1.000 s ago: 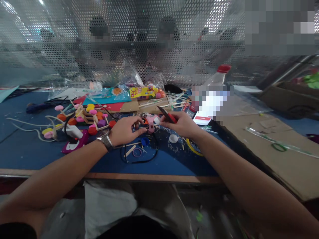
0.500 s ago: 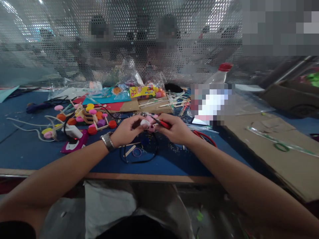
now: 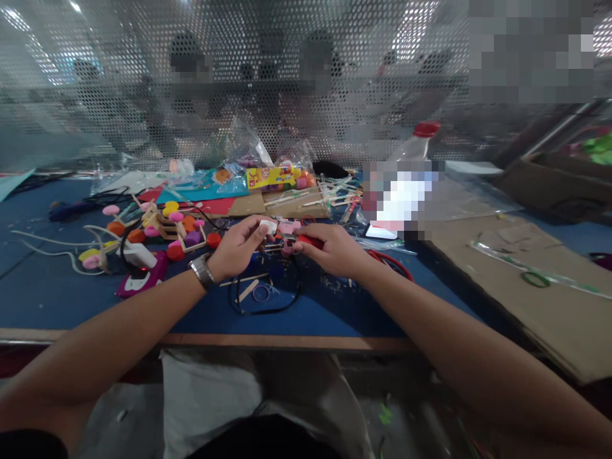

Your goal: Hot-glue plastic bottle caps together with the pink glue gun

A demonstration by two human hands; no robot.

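Note:
My left hand, with a metal watch on the wrist, pinches a small white piece between thumb and fingers. Just to its right is a small pink object, held up between my two hands; its kind I cannot make out. My right hand is closed around a red-handled tool, whose metal end points left against the pink object. My fingers partly hide the tool's working end. Beneath the hands, a black cable lies in a loop around a purple ring and wooden sticks.
On the left stand a stick model with coloured round pieces and a purple power strip with a white plug. Behind are a yellow-labelled packet and loose sticks. Cardboard, a red-capped bottle and a bright screen are on the right.
The red-handled tool has turned from slanting over the pink object to lying lower and flatter against it. My left hand has shifted slightly left with the white piece.

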